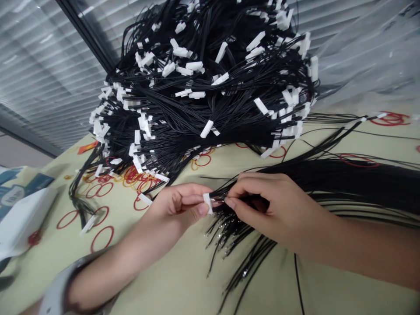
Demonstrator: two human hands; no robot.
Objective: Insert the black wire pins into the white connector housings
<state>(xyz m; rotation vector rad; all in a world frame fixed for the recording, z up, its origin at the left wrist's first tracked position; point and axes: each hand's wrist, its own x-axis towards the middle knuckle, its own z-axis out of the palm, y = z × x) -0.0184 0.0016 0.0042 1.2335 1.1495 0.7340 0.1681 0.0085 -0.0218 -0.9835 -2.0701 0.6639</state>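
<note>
left hand has the white plug pinched btwn thumb n fingers, over the table; right hand prob pinching a black wire just beside it. imo loose wires crowding underneath could snag, or a crooked push might bend metal tips.

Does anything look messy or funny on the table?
Yes: red and yellow bands lie scattered on the table, some bunched by the big pile of black wires. They look messy because they aren't in one neat group. I see no clear damage.
</note>
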